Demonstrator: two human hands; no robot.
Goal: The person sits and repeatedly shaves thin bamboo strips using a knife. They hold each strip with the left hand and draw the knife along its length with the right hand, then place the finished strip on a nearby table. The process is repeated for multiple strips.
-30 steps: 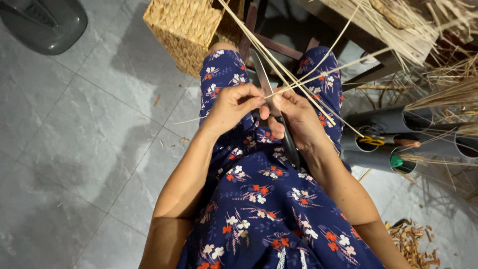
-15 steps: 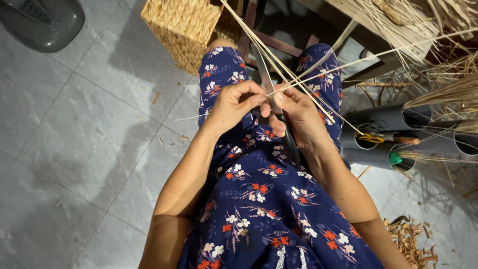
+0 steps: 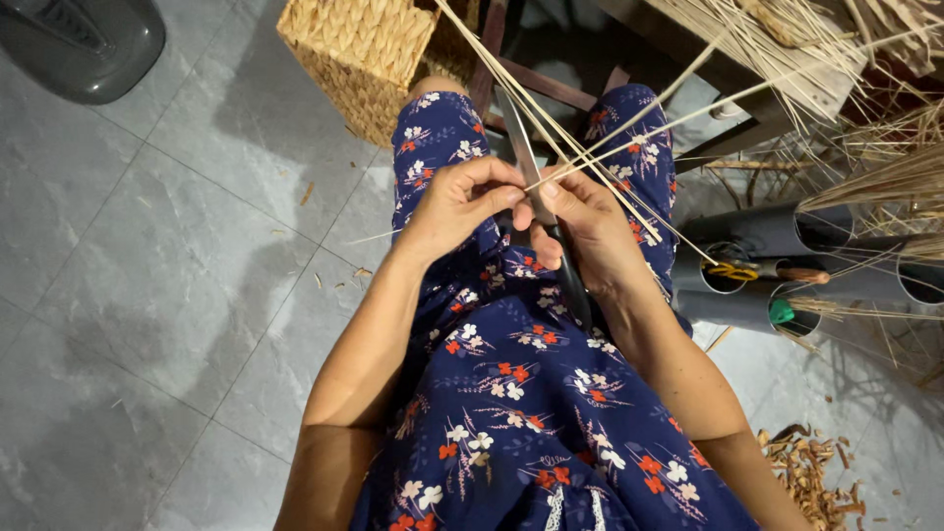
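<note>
My left hand (image 3: 460,204) and my right hand (image 3: 587,224) meet over my lap, fingertips pinched on a bunch of thin pale straw strands (image 3: 551,133) that fan up and to the right. A long dark metal blade (image 3: 531,192) lies between my knees and runs under my right hand, whose thumb rests on it. I sit in a dark blue flowered dress (image 3: 521,393).
A woven straw basket (image 3: 356,54) stands ahead by my left knee. Grey plastic tubes (image 3: 777,265) holding straw and tools lie on my right, under bundles of dried straw (image 3: 865,118). Straw scraps (image 3: 811,472) litter the grey tiled floor (image 3: 157,285). A dark grey object (image 3: 84,44) sits top left.
My hands stay together on the strands with only slight finger shifts; the strands have barely moved.
</note>
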